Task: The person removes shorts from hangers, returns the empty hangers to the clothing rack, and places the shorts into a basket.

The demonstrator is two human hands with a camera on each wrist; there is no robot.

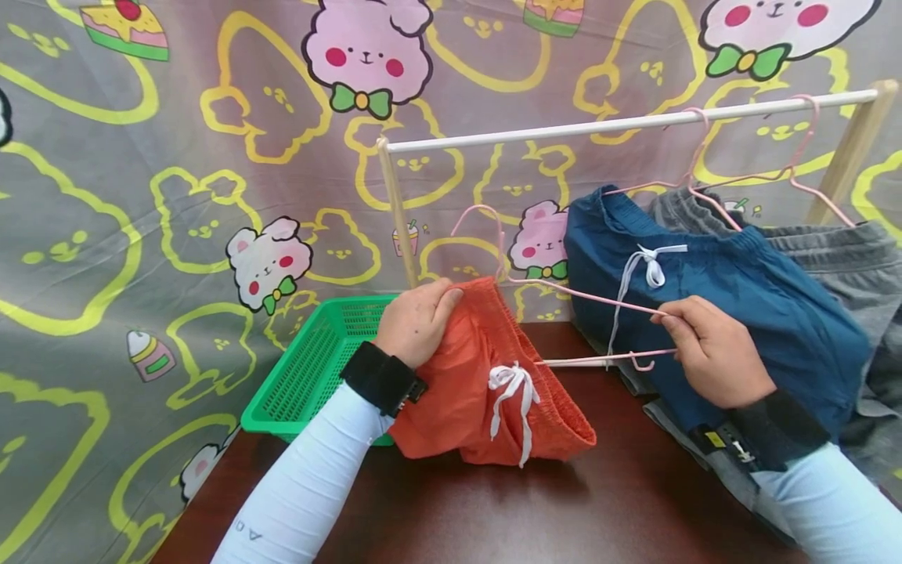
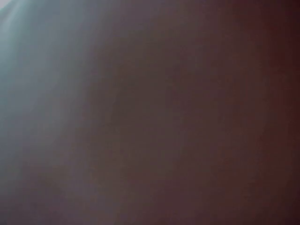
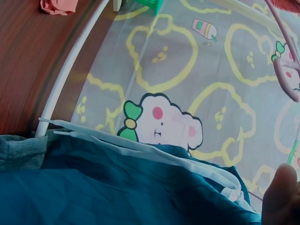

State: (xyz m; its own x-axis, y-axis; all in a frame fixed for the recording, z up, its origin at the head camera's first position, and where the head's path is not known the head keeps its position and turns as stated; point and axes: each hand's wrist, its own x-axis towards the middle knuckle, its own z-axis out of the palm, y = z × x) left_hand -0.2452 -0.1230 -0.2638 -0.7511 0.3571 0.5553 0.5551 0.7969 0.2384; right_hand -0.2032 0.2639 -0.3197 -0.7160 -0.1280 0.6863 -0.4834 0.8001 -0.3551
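The left hand (image 1: 416, 321) grips the waistband of the orange shorts (image 1: 486, 384), thin crinkled cloth with a white drawstring, lying near the middle of the dark wooden tabletop (image 1: 493, 509). The right hand (image 1: 712, 352) pinches a thin pink wire hanger (image 1: 564, 298), its end inside the waistband. A green mesh basket (image 1: 310, 368) stands at the left edge.
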